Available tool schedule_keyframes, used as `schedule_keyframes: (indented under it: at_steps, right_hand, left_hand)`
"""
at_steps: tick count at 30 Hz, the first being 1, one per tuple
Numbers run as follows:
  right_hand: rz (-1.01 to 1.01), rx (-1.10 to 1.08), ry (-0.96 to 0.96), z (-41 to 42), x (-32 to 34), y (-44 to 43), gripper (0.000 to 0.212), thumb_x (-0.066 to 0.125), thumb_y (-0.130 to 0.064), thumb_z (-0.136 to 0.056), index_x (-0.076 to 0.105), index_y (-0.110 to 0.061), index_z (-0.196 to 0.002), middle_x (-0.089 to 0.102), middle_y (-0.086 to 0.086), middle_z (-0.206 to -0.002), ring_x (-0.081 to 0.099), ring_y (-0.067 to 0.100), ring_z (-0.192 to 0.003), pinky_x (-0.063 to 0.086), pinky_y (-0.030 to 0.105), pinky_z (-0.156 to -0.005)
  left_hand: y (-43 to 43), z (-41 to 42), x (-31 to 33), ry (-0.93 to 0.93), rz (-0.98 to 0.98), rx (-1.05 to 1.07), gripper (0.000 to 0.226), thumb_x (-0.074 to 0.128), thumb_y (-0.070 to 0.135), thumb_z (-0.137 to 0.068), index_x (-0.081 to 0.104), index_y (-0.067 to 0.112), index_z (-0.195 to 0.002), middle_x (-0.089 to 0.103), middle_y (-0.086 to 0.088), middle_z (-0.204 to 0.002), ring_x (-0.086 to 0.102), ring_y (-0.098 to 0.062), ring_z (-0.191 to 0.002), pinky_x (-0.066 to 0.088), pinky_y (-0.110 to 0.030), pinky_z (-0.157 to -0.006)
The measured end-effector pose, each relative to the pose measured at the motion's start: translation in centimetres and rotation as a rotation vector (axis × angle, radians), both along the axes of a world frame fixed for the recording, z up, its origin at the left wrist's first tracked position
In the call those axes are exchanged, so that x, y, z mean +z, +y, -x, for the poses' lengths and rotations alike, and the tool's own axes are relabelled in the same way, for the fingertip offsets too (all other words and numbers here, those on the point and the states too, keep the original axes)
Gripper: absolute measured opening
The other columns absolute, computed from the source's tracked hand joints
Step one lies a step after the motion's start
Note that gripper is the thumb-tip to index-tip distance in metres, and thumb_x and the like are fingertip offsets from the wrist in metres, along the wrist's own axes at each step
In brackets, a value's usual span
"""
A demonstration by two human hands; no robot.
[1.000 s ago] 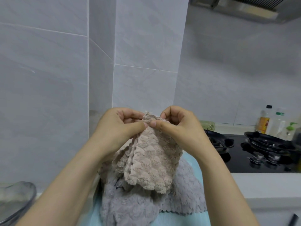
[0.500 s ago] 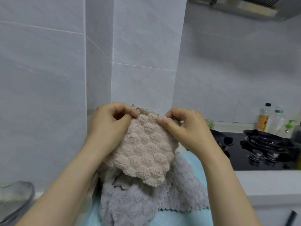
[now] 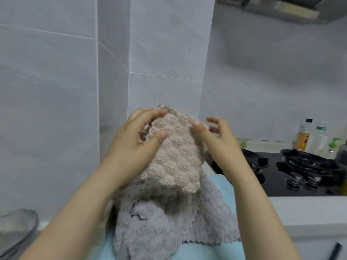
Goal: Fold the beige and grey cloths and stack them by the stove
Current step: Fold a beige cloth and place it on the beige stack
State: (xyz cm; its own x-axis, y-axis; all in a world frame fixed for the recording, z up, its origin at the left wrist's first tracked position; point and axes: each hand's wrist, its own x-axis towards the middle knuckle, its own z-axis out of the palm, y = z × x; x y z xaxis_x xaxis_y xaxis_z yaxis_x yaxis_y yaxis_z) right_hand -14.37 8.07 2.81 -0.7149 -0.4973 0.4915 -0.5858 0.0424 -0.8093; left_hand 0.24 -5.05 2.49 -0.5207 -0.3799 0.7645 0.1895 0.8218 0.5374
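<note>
I hold a folded beige cloth [image 3: 178,152] up in front of the wall corner. My left hand [image 3: 131,149] grips its left side, thumb on the front and fingers curled over the top edge. My right hand [image 3: 216,139] is at the cloth's right edge with fingers spread; only the thumb tip touches the fabric. Below it, a grey cloth [image 3: 169,222] lies crumpled on a light blue mat [image 3: 223,184] on the counter. The beige cloth's lower edge hangs just above the grey one.
A black stove [image 3: 300,177] with two dark pans [image 3: 309,160] sits at the right, with bottles [image 3: 302,136] behind it. The white counter edge [image 3: 309,212] runs in front. A glass bowl [image 3: 16,231] is at lower left. Tiled walls stand close behind.
My right hand has loosened its pinch and spread its fingers. My left hand has shifted its grip, thumb now across the cloth's front. The beige cloth stays raised.
</note>
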Motion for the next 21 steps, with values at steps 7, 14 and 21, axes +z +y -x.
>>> schedule_keyframes:
  at_steps: [7,14,21]
  right_hand:
    - [0.022,0.482,-0.473,-0.5,-0.3,-0.9,0.038,0.05,-0.06,-0.09,0.068,-0.033,-0.107,0.075,-0.005,-0.104,0.071,0.016,-0.099,0.056,0.038,-0.087]
    - [0.24,0.107,-0.115,-0.7,-0.9,-2.6,0.086,0.062,-0.075,-0.068,0.057,0.006,-0.096,0.066,0.029,-0.085,0.066,0.039,-0.076,0.054,0.053,-0.079]
    - [0.201,-0.01,-0.031,0.1,-1.8,-2.3,0.062,0.063,-0.066,-0.078,0.049,-0.006,-0.072,0.047,0.004,-0.065,0.045,0.014,-0.062,0.038,0.031,-0.062]
  left_hand:
    - [-0.5,-0.1,0.2,0.098,0.013,0.006,0.039,0.058,0.032,-0.092,0.051,0.034,-0.129,0.046,0.026,-0.129,0.049,0.014,-0.095,0.033,0.001,-0.069]
    - [-1.3,0.2,-0.3,0.049,-0.018,0.053,0.046,0.059,0.033,-0.088,0.046,0.036,-0.132,0.042,0.024,-0.132,0.046,-0.009,-0.1,0.03,0.004,-0.074]
    - [-1.2,0.8,-1.3,0.0,-0.097,0.064,0.047,0.062,0.03,-0.087,0.048,0.035,-0.132,0.043,0.026,-0.129,0.045,0.006,-0.082,0.032,0.003,-0.075]
